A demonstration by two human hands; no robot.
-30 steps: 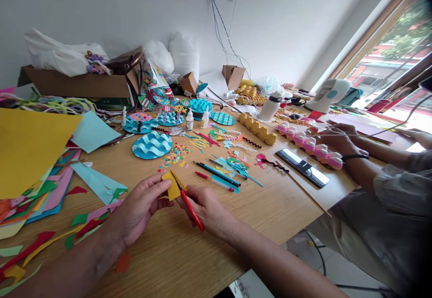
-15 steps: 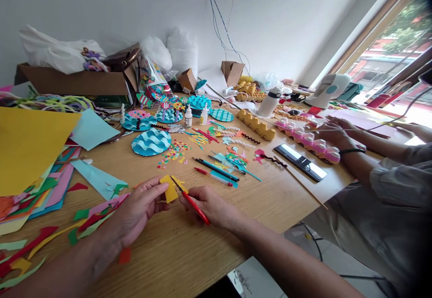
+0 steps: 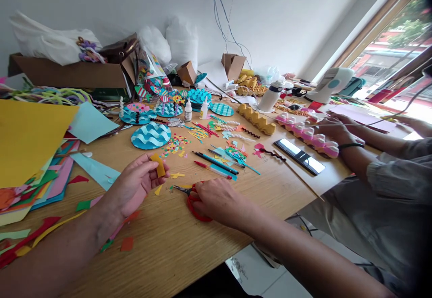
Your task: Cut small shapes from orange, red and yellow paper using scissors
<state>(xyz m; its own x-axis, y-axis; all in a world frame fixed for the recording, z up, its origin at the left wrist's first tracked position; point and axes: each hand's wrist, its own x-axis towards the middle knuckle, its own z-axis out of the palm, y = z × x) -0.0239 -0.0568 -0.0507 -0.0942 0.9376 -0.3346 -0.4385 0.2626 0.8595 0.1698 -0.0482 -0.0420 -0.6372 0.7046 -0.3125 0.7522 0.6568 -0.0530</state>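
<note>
Between the thumb and fingers of my left hand is a small piece of yellow paper, raised above the table. My right hand is low over the tabletop, its fingers closed around the red handles of a pair of scissors. The dark blades point left, and part of the handles is hidden under my fingers. Small yellow paper scraps lie just beyond the blades. Farther back are a red pen and dark pens.
A blue wavy paper disc, confetti and glue bottles stand beyond my hands. Coloured paper sheets are piled at left. A phone, a wooden stick and painted egg-carton strips lie right, near another person's hands.
My left hand has lifted the yellow paper away from the blades. My right hand has lowered the scissors to the table and turned them, so the blades point left.
</note>
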